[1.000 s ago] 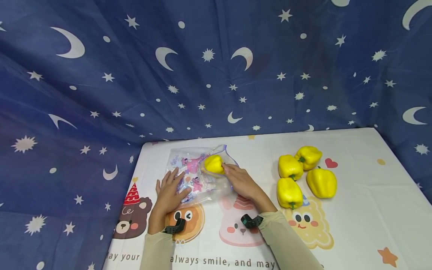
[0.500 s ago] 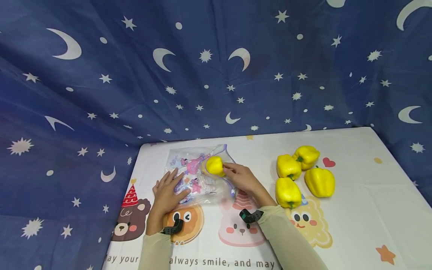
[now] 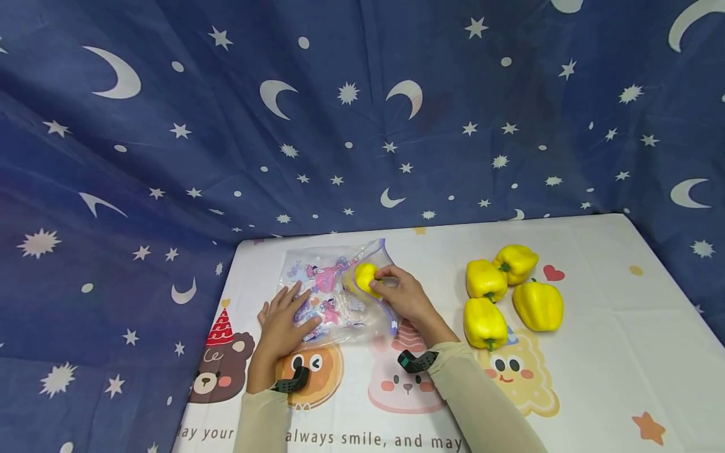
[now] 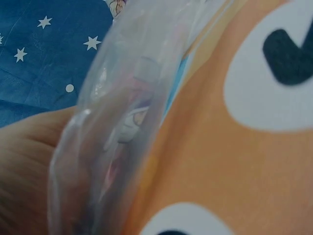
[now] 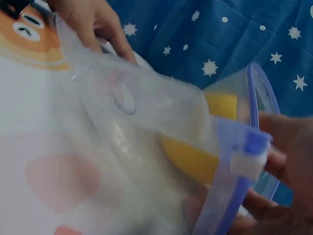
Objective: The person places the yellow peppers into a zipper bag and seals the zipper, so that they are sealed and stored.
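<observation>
A clear plastic zip bag [image 3: 334, 314] with pink cartoon prints and a purple-edged mouth lies on the table. My left hand [image 3: 285, 324] rests on its left part with fingers spread. In the left wrist view, the bag's raised edge [image 4: 112, 127] covers part of that hand. At the mouth, a yellow bell pepper [image 3: 365, 277] sits partly inside the bag. My right hand [image 3: 406, 296] holds the pepper's right end between thumb and fingertips. The right wrist view has the pepper [image 5: 193, 159] behind the clear plastic, with the white zip slider [image 5: 248, 164] before the fingers.
Several more yellow bell peppers [image 3: 539, 305] stand grouped right of the bag. The white tablecloth [image 3: 617, 352] carries cartoon animals and lettering. A blue curtain [image 3: 340, 113] with moons and stars borders the table at the back and sides.
The right hand's fingers have moved further onto the pepper at the bag's mouth. The bag's mouth has shifted slightly right, and less of the pepper shows uncovered. The left hand stays in place.
</observation>
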A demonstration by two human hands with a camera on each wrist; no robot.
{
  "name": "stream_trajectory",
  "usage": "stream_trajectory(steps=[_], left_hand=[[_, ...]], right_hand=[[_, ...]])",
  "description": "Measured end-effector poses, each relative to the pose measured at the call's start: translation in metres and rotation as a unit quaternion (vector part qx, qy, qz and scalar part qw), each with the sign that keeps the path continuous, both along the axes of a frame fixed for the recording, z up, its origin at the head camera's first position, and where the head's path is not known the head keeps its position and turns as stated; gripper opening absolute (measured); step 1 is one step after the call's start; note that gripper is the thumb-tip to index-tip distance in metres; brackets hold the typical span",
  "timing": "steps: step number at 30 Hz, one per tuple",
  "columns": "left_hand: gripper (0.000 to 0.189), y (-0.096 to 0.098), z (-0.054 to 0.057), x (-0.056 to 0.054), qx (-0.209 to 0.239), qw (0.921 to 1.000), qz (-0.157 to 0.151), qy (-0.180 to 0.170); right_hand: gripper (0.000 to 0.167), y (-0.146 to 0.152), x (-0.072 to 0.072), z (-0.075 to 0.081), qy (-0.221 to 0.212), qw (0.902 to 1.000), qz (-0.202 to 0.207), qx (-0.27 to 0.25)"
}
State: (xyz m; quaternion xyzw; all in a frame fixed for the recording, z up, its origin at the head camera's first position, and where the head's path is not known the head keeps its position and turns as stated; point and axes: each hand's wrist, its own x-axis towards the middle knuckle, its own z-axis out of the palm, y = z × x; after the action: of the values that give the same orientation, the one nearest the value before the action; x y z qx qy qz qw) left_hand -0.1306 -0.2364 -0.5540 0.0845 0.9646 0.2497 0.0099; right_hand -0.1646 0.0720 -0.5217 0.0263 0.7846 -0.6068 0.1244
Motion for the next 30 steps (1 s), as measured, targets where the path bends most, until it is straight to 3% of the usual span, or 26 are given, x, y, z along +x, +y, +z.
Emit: stream_trajectory(steps=[4,7,11,16,21,30], left_hand=[[0.072,0.000,0.001,0.000,-0.002,1.0000,-0.002,-0.003],[0.072,0.001,0.001,0.000,0.000,1.0000,-0.003,-0.003],[0.072,0.001,0.001,-0.001,0.000,1.0000,-0.003,-0.001],[0.072,0.001,0.000,-0.001,-0.004,1.0000,-0.002,-0.001],[0.072,0.001,0.000,-0.001,-0.007,1.0000,-0.003,-0.004],[0.072,0.000,0.000,-0.001,-0.007,1.0000,-0.001,-0.005]], right_hand=[[0.034,0.003,0.005,0.002,0.004,0.9996,0.016,-0.021],[0.033,0.004,0.010,0.004,0.049,0.9971,0.052,-0.027],[0.021,0.003,0.012,0.003,0.107,0.9916,0.072,0.012],[0.017,0.004,0.014,0.001,0.083,0.9946,0.058,-0.027],[0.019,0.005,0.014,-0.002,0.049,0.9942,0.073,-0.062],[0.026,0.005,0.018,-0.011,0.050,0.9973,0.034,-0.042]])
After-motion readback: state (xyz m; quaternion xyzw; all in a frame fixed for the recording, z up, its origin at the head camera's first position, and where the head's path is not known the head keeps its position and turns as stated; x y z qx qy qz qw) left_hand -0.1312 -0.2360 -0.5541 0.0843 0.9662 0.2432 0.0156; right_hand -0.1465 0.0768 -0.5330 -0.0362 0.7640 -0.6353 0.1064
